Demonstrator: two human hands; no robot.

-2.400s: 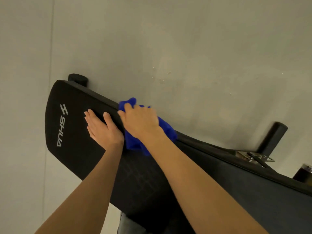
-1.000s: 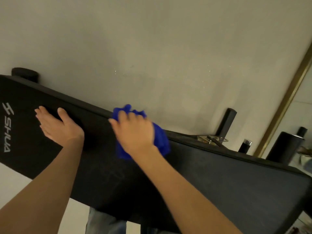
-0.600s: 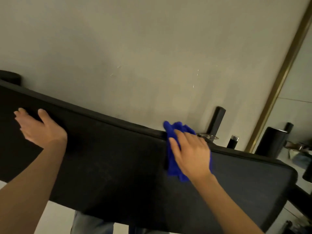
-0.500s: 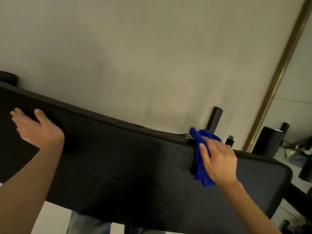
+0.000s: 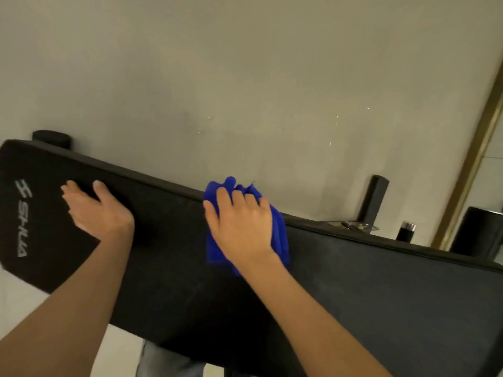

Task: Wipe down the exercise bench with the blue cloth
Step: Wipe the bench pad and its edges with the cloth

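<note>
Under my right hand (image 5: pixel 241 227), fingers nearly straight and pressing, the cloth (image 5: pixel 280 235) sits at the far edge of the bench (image 5: pixel 381 295), midway along its left-right length; my left hand (image 5: pixel 95 210) rests flat, fingers straight, further left.

The right hand (image 5: pixel 242 227) lies over the blue cloth (image 5: pixel 281 238) and covers most of it: only a bunched fringe shows past the fingertips and down the right side. The exercise bench (image 5: pixel 381 295) runs out of the frame at the right edge and lower right corner, so that end is cut off. Its frame is hidden under the pad, with just a black post (image 5: pixel 374 197) and a round cap (image 5: pixel 51 137) poking out behind. Both forearms are cut by the bottom edge. Far right, a small black cylinder (image 5: pixel 407 231) with a silver top is too small to identify. A dark bulky shape (image 5: pixel 481 232) is clipped by the right edge. Some denim (image 5: pixel 168 361) is cut off at the bottom.
</note>
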